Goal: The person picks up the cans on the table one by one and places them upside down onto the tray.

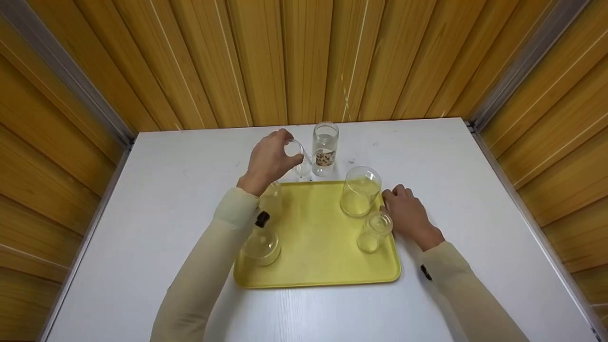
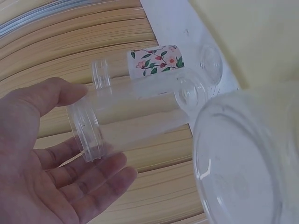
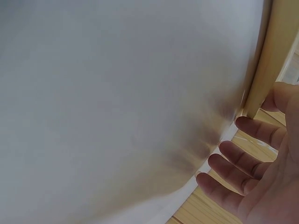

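My left hand (image 1: 271, 159) has thumb and fingers curled round the mouth of a clear jar (image 2: 140, 107). This jar stands just behind the far edge of a yellow tray (image 1: 318, 237). Close to its right is a taller clear jar with a floral label (image 1: 325, 156). At the tray's right edge is my right hand (image 1: 406, 211), its thumb over the rim and its index fingertip against the outside. Its other fingers are bent near the white tabletop in the right wrist view.
On the tray's right side stand a wide clear jar (image 1: 360, 192) and a smaller clear glass vessel (image 1: 374, 232). A low, wide one (image 1: 262, 247) and another clear jar (image 1: 271, 199), partly behind the left arm, are on its left. Wood-patterned panels (image 1: 304, 61) border the white table (image 1: 180, 180).
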The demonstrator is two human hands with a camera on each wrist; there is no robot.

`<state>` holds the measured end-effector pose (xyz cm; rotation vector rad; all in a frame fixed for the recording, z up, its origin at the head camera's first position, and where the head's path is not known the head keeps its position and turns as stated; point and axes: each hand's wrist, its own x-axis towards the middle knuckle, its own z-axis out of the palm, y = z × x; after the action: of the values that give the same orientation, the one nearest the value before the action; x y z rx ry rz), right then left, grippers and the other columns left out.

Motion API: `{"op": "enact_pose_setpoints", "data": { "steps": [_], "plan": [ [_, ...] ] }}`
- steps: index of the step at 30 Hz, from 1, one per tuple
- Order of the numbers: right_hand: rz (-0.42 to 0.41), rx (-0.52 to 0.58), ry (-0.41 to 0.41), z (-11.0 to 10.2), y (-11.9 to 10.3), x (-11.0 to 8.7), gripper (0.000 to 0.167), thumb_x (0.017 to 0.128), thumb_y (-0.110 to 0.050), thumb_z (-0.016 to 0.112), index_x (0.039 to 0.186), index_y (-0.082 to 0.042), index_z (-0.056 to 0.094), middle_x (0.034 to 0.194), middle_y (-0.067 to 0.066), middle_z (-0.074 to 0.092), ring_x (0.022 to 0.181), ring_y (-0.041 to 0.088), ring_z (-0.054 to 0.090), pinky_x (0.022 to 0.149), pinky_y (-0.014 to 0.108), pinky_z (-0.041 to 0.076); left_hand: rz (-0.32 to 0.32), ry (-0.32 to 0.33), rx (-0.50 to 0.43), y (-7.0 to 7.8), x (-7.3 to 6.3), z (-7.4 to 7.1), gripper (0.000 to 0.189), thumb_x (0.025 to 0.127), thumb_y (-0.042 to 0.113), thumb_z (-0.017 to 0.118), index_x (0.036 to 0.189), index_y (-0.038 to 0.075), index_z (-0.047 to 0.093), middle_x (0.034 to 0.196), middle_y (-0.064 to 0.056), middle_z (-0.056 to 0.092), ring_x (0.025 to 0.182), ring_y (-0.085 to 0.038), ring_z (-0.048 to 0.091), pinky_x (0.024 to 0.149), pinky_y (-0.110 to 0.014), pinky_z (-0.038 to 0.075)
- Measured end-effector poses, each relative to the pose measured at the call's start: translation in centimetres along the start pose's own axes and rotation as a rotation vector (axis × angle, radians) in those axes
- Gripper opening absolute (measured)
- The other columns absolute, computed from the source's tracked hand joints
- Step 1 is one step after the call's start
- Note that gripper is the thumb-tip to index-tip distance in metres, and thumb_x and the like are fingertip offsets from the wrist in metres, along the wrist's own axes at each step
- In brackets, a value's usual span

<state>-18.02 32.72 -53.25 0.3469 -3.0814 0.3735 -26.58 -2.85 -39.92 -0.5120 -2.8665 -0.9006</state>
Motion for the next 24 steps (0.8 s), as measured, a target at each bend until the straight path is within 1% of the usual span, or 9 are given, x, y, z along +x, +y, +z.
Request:
{"op": "enact_pose_setpoints", "data": {
  "steps": [6,9,15,19,24],
  "plan": [
    [0.009,0.001,-0.007,0.1,0.1,0.1,0.032,0.107,-0.022,0.059,0.127,0.002,0.064,0.113,0.022,0.052,0.101,0.04,0.052,0.077,0.058,0.05,-0.007,0.023,-0.085,-0.2,-0.8,-0.4,0.048,0.093,0.029,0.078,0.13,0.0,0.067,0.127,-0.017,0.071,0.109,-0.03,0.069,0.093,-0.044,0.055],
    [0.013,0.004,-0.011,0.1,0.2,0.1,0.032,0.107,-0.022,0.059,0.128,0.002,0.064,0.114,0.022,0.052,0.102,0.04,0.052,0.078,0.059,0.05,-0.026,0.034,-0.132,-0.2,-1.2,-0.6,0.049,0.093,0.029,0.079,0.13,0.0,0.067,0.125,-0.015,0.071,0.107,-0.029,0.07,0.093,-0.043,0.055],
    [0.015,0.004,-0.009,0.2,0.2,0.1,0.033,0.107,-0.022,0.059,0.129,0.003,0.063,0.114,0.023,0.052,0.102,0.041,0.053,0.079,0.059,0.05,-0.074,0.041,-0.252,-0.7,-1.8,-0.7,0.047,0.094,0.03,0.079,0.129,0.001,0.066,0.122,-0.014,0.071,0.107,-0.03,0.07,0.093,-0.043,0.055],
    [0.006,-0.001,0.0,0.2,0.1,0.0,0.033,0.107,-0.022,0.059,0.129,0.003,0.064,0.114,0.023,0.052,0.1,0.041,0.053,0.077,0.059,0.051,-0.082,0.042,-0.32,-0.9,-2.1,-0.7,0.047,0.094,0.028,0.08,0.129,-0.001,0.066,0.121,-0.015,0.07,0.105,-0.03,0.07,0.092,-0.043,0.056],
    [0.0,-0.013,-0.001,0.2,0.0,0.0,0.034,0.108,-0.023,0.058,0.13,0.003,0.063,0.114,0.022,0.052,0.1,0.04,0.053,0.075,0.057,0.052,-0.096,0.05,-0.407,-1.0,-2.6,-0.7,0.046,0.094,0.025,0.08,0.129,-0.002,0.065,0.121,-0.015,0.07,0.103,-0.028,0.071,0.087,-0.041,0.057]
  ]
}}
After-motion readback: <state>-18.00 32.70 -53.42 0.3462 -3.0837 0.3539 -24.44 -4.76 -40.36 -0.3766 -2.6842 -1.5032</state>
